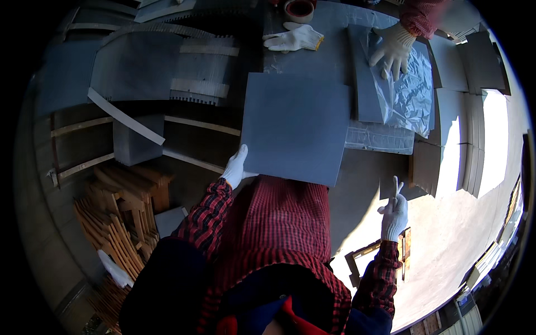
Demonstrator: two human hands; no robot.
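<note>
Left hand [237, 167] gloved, fingers closed in a grip; right hand [394, 212] — also gloved — hangs free, fingers spread.

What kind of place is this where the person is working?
Probably a workshop or small factory. Flat grey panels lie stacked on a long table, wooden slats are piled on the floor, and the left hand and the right hand wear white work gloves.
</note>
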